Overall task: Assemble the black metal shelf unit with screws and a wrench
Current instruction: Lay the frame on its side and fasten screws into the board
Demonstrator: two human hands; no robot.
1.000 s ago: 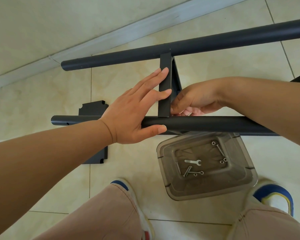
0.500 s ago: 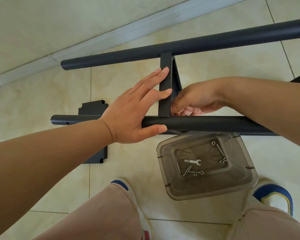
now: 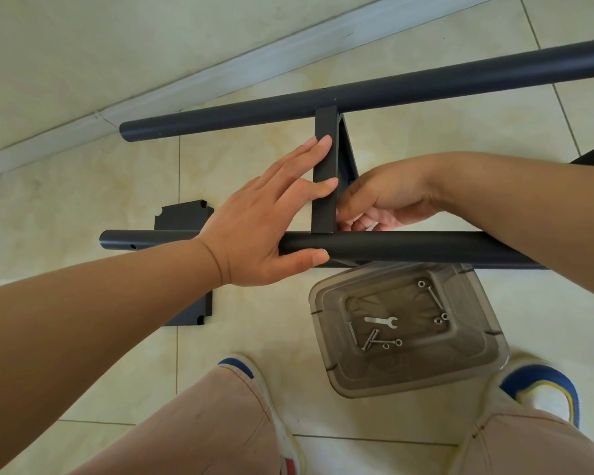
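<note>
Left hand (image 3: 254,231) – fingers straight, flat against crossbar (image 3: 324,173), thumb under near tube (image 3: 408,246). Right hand (image 3: 388,197) – curled behind crossbar, grip unclear. Clear tub (image 3: 408,330) on floor – wrench (image 3: 381,321), screws (image 3: 371,339), nuts.

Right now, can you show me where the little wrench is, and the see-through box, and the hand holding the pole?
wrench (image 3: 381,321): head view, middle of its flat handle.
see-through box (image 3: 474,375): head view, its near right wall.
left hand (image 3: 254,234): head view, back of the hand.
</note>
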